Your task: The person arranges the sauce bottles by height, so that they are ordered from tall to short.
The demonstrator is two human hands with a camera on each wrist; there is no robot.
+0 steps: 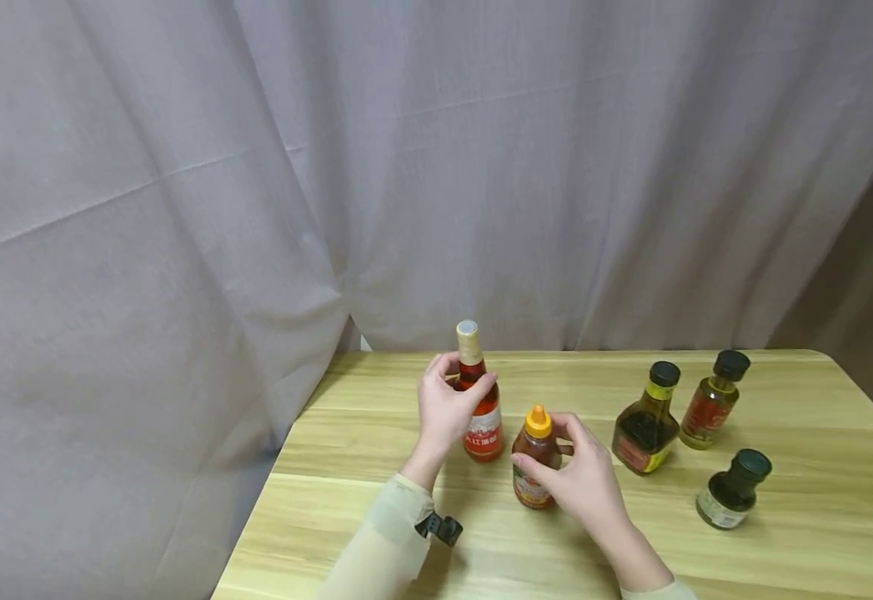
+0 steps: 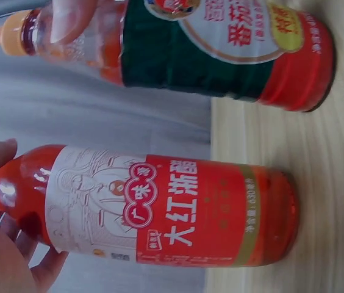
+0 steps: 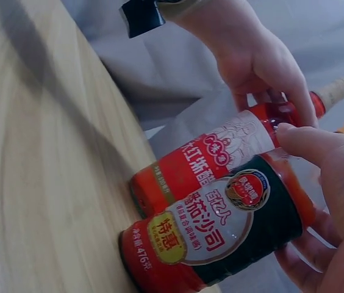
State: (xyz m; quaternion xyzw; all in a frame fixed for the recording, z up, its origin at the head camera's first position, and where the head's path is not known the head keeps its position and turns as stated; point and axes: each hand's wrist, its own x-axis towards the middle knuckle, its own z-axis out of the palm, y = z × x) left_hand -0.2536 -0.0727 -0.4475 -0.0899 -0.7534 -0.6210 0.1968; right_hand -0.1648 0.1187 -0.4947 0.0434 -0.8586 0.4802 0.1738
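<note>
Bottles (image 1: 484, 427), five: two in hands (image 1: 586, 477)

On the wood-grain table (image 1: 316, 492) stands a dark, yellow-collared bottle (image 1: 644, 429). From it, a red-labelled, black-capped bottle (image 1: 709, 410) stands near at two o'clock, a small green-capped jar (image 1: 729, 493) at four. Beyond, at twelve, hangs a grey curtain (image 1: 481, 208).

On the tall, round, red glass bottle (image 2: 154, 213) with the gold neck (image 1: 469, 342), farther left, stand 广味源 in a lobed badge (image 2: 140, 195), 大红浙醋 and 净含量:630毫升. The round, red-and-green plastic bottle (image 3: 221, 223) with the yellow nozzle (image 1: 538, 422), nearer and to the right, carries 番茄沙司, 净含量:476克 and, on its yellow oval (image 3: 167, 238), 特惠.
</note>
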